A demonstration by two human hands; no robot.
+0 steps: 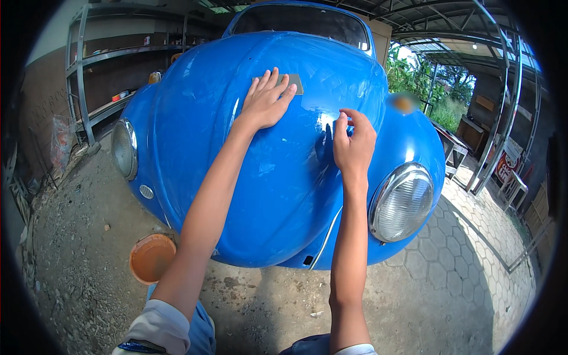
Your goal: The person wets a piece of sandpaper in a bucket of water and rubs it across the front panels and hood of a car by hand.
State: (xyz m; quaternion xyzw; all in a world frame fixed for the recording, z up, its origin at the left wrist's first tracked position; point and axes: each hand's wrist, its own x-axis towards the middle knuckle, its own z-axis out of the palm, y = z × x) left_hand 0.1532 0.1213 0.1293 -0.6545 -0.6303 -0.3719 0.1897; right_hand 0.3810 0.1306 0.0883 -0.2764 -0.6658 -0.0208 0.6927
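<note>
My left hand point(267, 105) lies spread on the blue car hood point(260, 171), pressing down a small grey-brown sheet of sandpaper point(297, 84). Its fingers and thumb cover most of the sheet, and one corner sticks out on the right. Farther right, my right hand point(356, 141) is held up over the hood's right side. Loosely bent fingers arch near the thumb, and nothing shows between them. Whether it touches the paint I cannot tell. Pale smears and bright reflections mark the hood around both hands.
Round headlights point(403, 202) sit in both fenders. An orange bucket point(152, 258) of murky liquid stands on the ground by my left leg. A metal shelf rack point(80, 71) lines the left wall. Hexagonal paving point(455, 254) and metal posts point(500, 130) lie to the right.
</note>
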